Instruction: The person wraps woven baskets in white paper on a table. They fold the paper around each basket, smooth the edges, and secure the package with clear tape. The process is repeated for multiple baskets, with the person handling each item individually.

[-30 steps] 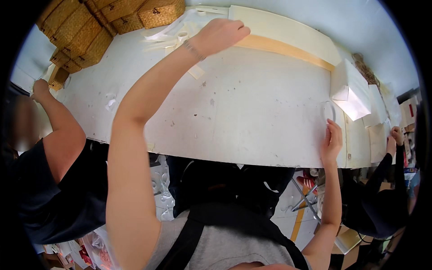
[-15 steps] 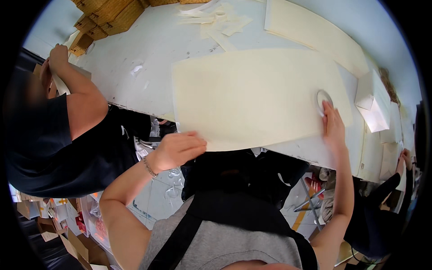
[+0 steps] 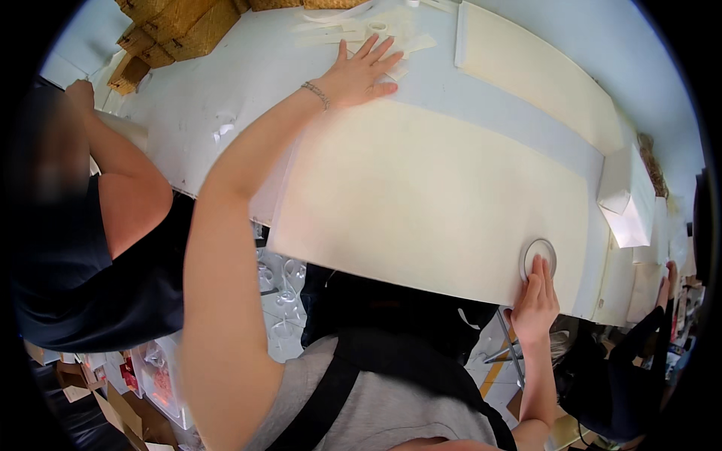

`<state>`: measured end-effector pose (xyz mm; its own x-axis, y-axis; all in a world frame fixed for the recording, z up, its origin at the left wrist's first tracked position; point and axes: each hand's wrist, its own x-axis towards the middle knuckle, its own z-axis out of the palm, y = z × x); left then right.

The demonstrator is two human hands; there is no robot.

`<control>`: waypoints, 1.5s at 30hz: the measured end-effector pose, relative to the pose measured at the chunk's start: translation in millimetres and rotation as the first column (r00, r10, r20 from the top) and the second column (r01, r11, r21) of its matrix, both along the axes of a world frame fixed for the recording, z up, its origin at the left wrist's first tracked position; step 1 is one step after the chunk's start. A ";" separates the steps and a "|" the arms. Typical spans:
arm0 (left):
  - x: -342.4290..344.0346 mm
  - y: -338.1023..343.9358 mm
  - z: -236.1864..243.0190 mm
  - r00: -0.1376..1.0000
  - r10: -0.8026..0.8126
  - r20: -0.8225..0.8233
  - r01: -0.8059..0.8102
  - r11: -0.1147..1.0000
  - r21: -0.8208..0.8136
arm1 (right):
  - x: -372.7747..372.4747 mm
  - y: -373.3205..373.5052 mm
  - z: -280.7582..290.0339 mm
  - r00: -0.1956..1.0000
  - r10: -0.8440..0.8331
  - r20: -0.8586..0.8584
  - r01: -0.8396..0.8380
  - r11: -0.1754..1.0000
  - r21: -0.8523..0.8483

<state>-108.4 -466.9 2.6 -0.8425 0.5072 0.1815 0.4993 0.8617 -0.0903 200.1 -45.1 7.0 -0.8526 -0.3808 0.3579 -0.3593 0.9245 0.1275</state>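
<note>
A large cream sheet (image 3: 429, 195) lies on the table in front of me, its near edge reaching over the table's front edge. On its right part a thin grey ring (image 3: 554, 259) lies flat; whether it is a tape roll I cannot tell. My right hand (image 3: 535, 301) rests there, fingers stretched out together inside the ring, thumb apart. My left hand (image 3: 357, 77) is reached out past the sheet's far left corner, fingers spread and nothing in them. Just beyond its fingertips are loose cream strips (image 3: 421, 43) and a small pale roll (image 3: 377, 28).
Woven boxes (image 3: 180, 34) are stacked at the far left. More cream sheets (image 3: 526, 68) lie along the far right, near a white box (image 3: 626, 192). A co-worker in dark clothes (image 3: 98, 248) works at my left, another (image 3: 624, 368) at my right. Open cartons (image 3: 128, 417) stand on the floor.
The sheet has moved toward me and turned slightly, with the ring and my right hand nearer too. My left hand has left the near left corner and stretched to the far side, fingers now spread.
</note>
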 end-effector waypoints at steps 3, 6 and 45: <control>-24.3 -2.1 2.6 0.983 -0.111 -0.146 0.120 0.991 0.055 | -6.0 -12.9 3.4 1.000 0.021 0.015 -0.021 1.000 -0.005; -18.0 6.3 13.5 0.988 -0.116 0.097 0.109 0.991 0.076 | -3.6 1.8 8.8 0.996 0.002 0.088 0.001 0.999 -0.034; -100.0 -97.1 60.5 0.983 0.014 -0.182 0.182 -0.149 0.972 | -505.9 -263.9 142.4 0.784 0.456 -0.420 -0.595 0.360 -0.719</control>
<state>-208.3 -564.0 63.1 -0.7385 -0.2671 0.6191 0.6488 -0.0320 0.7603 -305.9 -309.0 149.4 -0.5055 -0.2348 0.8303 -0.8540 0.2730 -0.4428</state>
